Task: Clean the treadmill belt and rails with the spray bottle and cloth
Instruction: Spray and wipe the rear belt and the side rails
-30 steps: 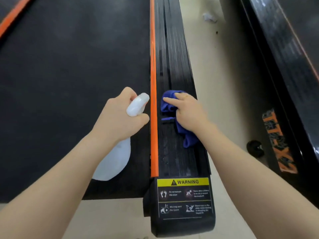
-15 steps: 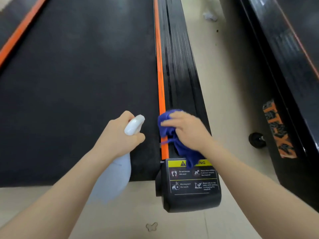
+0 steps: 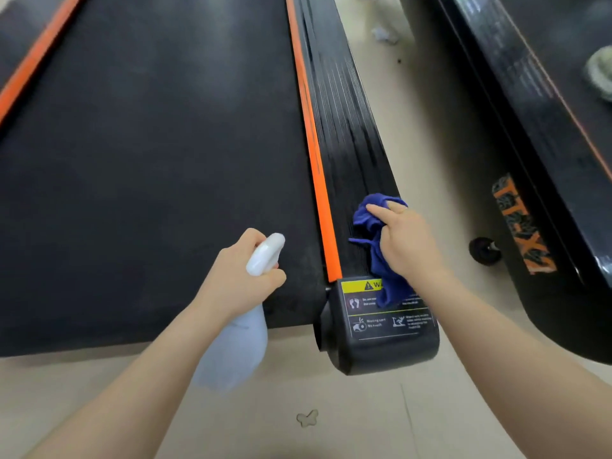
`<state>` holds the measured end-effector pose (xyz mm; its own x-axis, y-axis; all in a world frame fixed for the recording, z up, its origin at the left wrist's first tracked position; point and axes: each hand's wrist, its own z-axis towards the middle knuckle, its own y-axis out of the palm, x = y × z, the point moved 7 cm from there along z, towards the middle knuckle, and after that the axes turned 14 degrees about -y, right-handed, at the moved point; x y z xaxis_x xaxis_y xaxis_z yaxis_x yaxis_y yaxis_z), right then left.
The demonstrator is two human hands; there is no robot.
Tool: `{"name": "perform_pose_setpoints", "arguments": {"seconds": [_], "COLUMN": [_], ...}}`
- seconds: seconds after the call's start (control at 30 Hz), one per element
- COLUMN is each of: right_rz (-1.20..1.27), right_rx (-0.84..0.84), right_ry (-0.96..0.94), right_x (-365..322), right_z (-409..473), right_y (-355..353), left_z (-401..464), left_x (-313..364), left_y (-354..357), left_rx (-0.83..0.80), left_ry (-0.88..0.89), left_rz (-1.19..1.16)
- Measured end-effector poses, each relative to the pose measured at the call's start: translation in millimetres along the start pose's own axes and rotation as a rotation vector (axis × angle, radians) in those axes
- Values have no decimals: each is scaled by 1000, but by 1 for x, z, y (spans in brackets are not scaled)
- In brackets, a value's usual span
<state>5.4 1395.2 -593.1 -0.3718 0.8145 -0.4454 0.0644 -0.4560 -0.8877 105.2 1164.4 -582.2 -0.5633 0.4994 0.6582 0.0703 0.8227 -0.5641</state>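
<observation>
Clearly the job is mid-way, as far as I can judge: the right hand (image 3: 409,240) presses and pinches one blue cloth (image 3: 377,253) against the ribbed right rail (image 3: 344,134), near its rear end, just ahead of the end cap (image 3: 384,339) with its warning label (image 3: 359,286) — the cloth's tail drapes over that label. Ahead, toward 12 o'clock, the rail looks streaked and glossy, possibly damp; I cannot tell how much has been wiped. At 9 o'clock from the cloth, the left hand (image 3: 238,283) has its fingers curled round the neck of one white spray bottle (image 3: 238,346), held over the belt (image 3: 149,160) at its rear edge. Left to do, seemingly: the belt and the far left rail (image 3: 36,61) at 10 o'clock. Count — two hands, one cloth, one bottle, two orange strips.
</observation>
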Motion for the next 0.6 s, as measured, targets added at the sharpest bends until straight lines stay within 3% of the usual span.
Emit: {"name": "perform_pose_setpoints", "arguments": {"seconds": [0.07,0.17,0.23,0.3,0.37,0.43,0.5,0.6], "right_rz": [-24,-2,-33,-57,-4,157,93,-35], "right_rx": [16,-160,-226,-154,-49,-39,-141,-55], "right_ry": [-50,-282,-262,-136,-149,-315,-477,-320], "right_x": [-30,-98,-118,-123,-141,-167,-177,-146], "right_z": [-5,-6,2,1,-14,-34,-46,-36], "right_y": [13,55,82,92,100,112,120,96], "left_z": [-5,-9,-12,-14,-16,-17,-20,-26], "left_x": [-3,-10,-20,-31,-41,-49,-55,-67], "left_y": [-6,-24,-36,-49,-59,-64,-68,-70], "left_rx": [-8,37,85,123,148,173,196,178], "left_ry": [22,36,32,22,12,17,33,13], "left_rz": [-58,-122,-128,-139,-156,-164,-188,-224]}}
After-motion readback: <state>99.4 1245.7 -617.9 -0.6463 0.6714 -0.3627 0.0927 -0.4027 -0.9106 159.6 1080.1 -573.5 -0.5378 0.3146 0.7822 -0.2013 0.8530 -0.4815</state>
